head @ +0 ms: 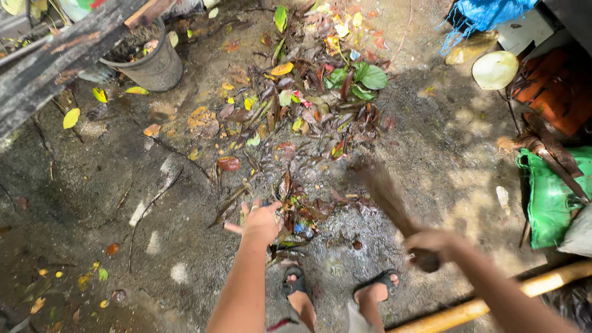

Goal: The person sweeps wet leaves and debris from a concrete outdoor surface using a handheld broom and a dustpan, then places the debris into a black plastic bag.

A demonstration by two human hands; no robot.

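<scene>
I look down at wet concrete ground strewn with a heap of fallen leaves, brown, yellow and green. My right hand grips the handle of a short stick broom, whose bristle end is blurred with motion near the leaves. My left hand reaches down with fingers spread over the near edge of the leaf pile, touching dark wet leaves; whether it holds any cannot be told. My feet in dark sandals stand just behind the pile.
A grey bucket stands at the upper left beside a dark wooden beam. A green sack, a pale round object, blue netting and a yellow pole lie on the right.
</scene>
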